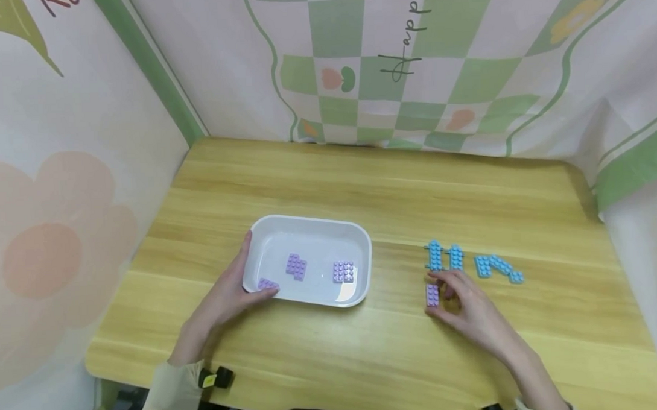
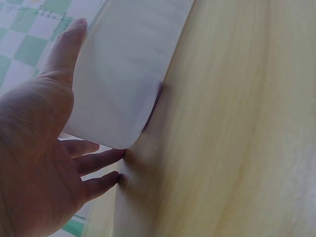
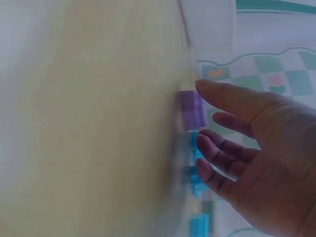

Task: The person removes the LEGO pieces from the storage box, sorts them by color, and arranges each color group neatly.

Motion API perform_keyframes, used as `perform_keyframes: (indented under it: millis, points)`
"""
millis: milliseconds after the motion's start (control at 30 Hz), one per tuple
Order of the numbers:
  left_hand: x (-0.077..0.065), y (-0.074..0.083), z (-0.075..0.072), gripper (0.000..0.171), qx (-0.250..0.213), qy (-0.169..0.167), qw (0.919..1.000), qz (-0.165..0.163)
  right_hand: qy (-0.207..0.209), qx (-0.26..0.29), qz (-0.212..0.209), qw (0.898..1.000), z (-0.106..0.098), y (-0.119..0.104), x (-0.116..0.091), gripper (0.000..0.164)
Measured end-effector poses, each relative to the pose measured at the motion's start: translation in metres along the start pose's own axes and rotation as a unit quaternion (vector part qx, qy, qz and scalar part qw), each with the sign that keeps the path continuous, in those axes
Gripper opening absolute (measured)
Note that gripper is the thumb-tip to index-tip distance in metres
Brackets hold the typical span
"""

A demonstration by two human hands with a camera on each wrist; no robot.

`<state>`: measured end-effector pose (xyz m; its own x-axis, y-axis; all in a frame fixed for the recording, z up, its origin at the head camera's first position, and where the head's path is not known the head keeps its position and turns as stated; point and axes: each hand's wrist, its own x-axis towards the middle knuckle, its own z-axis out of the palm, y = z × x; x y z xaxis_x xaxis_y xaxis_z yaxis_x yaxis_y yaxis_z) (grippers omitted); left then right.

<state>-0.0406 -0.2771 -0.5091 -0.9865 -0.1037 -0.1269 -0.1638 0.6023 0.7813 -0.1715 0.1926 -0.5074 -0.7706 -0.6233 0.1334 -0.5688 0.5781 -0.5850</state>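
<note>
My left hand (image 1: 229,294) holds the left front corner of a white tray (image 1: 312,300). The thumb lies over its front rim; the other fingers are along and below the corner in the left wrist view. Inside the tray are purple building-brick pieces (image 1: 296,266), including a square purple group (image 1: 343,272). To the right, a small purple brick (image 1: 432,295) sits on the table. My right hand (image 1: 470,305) has thumb and fingers spread about its two ends, with a slight gap at the far end. Contact is hard to tell.
Beyond the right hand lie two blue brick strips (image 1: 435,255) with side pegs. An angled blue brick chain (image 1: 499,264) lies farther right. The wooden table (image 1: 327,181) meets a green-and-white checked curtain (image 1: 389,76) at the back.
</note>
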Motion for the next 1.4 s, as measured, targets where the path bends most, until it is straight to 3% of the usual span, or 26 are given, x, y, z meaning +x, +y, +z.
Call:
perform_keyframes:
  millis: [333, 567, 867, 1233, 1400]
  points:
    - [0.001, -0.001, 0.0, 0.136, -0.001, 0.001, 1.0, 0.003, 0.013, 0.007, -0.037, 0.999, -0.014, -0.017, 0.013, 0.07]
    - [0.0, -0.001, 0.0, 0.136, -0.002, 0.001, 1.0, 0.002, 0.005, 0.053, -0.077, 0.996, -0.01, -0.043, 0.042, 0.073]
    - [0.0, -0.001, 0.0, 0.136, 0.0, -0.001, 1.0, -0.008, -0.041, 0.085, -0.12, 0.988, 0.01, -0.075, 0.081, 0.077]
    - [-0.001, 0.001, 0.001, 0.136, -0.007, -0.002, 1.0, -0.002, -0.135, 0.112, -0.116, 0.978, 0.044, -0.103, 0.111, 0.083]
    - [-0.002, 0.001, 0.001, 0.136, -0.009, -0.002, 0.9999, -0.006, -0.145, 0.093, -0.161, 0.972, 0.065, -0.109, 0.124, 0.084]
